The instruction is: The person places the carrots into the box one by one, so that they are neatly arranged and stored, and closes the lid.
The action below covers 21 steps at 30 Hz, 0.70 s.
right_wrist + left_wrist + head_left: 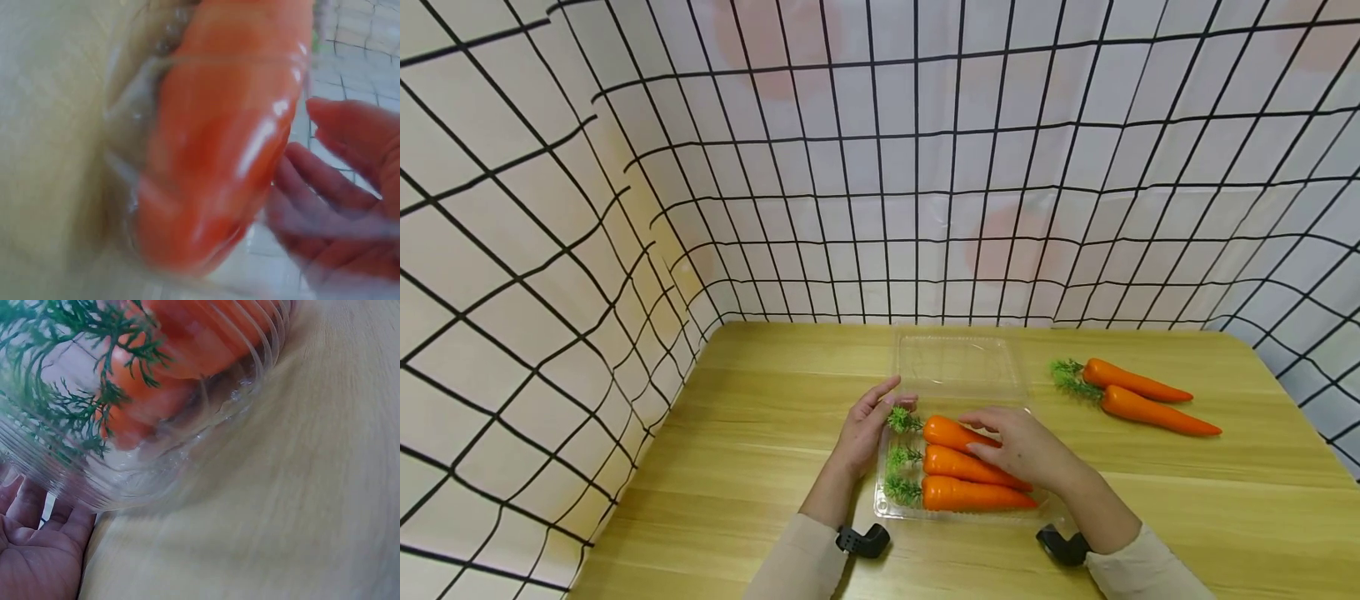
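Observation:
Three orange toy carrots with green tops lie side by side in a clear plastic clamshell box, the back carrot (pixel 947 432), the middle carrot (pixel 958 463) and the front carrot (pixel 973 494). The box (pixel 958 517) has its lid (pixel 958 362) folded back on the table. At the box's left side my left hand (pixel 863 433) rests with extended fingers (pixel 78 525) by its clear wall. Over the back carrot's right part is my right hand (pixel 1026 446), thumb and fingers (pixel 312 181) loosely bent and apart, with no carrot visible between them; whether it touches the carrot is unclear.
Two more carrots, an upper one (pixel 1135 381) and a lower one (pixel 1157 412), lie on the wooden table (pixel 760 475) to the right of the box. A white sheet with a black grid (pixel 917 167) stands behind the table and along its sides.

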Tool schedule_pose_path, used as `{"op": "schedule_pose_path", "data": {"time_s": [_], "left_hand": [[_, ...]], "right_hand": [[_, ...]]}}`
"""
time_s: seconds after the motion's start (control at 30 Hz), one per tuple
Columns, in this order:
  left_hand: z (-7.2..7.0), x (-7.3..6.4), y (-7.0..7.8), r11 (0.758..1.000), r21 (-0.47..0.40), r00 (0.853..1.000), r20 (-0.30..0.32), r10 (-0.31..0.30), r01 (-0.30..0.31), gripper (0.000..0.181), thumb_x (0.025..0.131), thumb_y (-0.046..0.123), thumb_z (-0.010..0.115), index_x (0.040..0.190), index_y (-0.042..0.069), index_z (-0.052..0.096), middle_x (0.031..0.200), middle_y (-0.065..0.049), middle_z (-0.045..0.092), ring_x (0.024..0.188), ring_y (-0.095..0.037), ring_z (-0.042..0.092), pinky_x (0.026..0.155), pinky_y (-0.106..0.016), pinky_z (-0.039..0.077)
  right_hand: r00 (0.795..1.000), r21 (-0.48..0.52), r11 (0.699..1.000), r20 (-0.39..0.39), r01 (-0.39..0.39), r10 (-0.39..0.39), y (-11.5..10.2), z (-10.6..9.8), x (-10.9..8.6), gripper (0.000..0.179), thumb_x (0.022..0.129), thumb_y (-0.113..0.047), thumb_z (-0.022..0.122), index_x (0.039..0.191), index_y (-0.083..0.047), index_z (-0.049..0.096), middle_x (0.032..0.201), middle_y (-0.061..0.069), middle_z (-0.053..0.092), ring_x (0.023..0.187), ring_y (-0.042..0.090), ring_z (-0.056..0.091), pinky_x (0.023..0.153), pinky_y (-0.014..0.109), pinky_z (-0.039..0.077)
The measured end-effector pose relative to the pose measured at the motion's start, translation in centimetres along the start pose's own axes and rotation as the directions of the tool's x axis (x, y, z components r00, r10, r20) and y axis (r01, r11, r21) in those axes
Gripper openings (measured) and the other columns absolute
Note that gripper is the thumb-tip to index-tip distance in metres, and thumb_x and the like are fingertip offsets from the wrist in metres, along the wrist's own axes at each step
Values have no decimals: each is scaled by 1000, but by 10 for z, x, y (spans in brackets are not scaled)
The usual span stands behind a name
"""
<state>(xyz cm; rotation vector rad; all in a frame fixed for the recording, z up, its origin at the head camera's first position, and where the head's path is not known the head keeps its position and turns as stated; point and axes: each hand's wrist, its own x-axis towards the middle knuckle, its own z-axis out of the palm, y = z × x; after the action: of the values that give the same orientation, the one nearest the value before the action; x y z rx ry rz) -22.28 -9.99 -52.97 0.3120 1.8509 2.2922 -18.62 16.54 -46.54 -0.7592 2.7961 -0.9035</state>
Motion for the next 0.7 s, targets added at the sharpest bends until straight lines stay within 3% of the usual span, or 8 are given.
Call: {"op": "schedule_pose_path", "data": {"time_s": [0.2, 0.43, 0.7], "left_hand": [[-1, 0, -1, 1000, 3, 1000, 3, 7, -7, 49, 109, 22, 47, 154, 3, 41, 139, -29, 60, 114, -11, 66, 125, -40, 31], [-1, 0, -2, 1000, -3, 1000, 2, 3, -3, 49, 109, 22, 48, 154, 3, 41, 132, -13, 71, 113, -10, 66, 125, -39, 31], [0, 0, -1, 1000, -1, 1000, -2, 1, -1, 49, 109, 23, 48, 154, 4, 41, 136, -23, 65, 113, -10, 66, 124, -39, 32]], "right_hand": [[1000, 34, 999, -14, -3, 3, -3, -2, -3, 34, 97, -21, 71, 130, -15, 69, 129, 8, 72, 119, 35, 67, 98, 54, 56], [996, 103, 993, -70, -50, 57, -1, -11, -12, 37, 98, -20, 70, 133, -10, 67, 135, 10, 69, 121, 36, 66, 100, 55, 55], [973, 147, 985, -195, -92, 120, 13, -30, -29, 36, 97, -22, 71, 131, -10, 68, 132, 9, 70, 123, 39, 64, 99, 59, 54]]}}
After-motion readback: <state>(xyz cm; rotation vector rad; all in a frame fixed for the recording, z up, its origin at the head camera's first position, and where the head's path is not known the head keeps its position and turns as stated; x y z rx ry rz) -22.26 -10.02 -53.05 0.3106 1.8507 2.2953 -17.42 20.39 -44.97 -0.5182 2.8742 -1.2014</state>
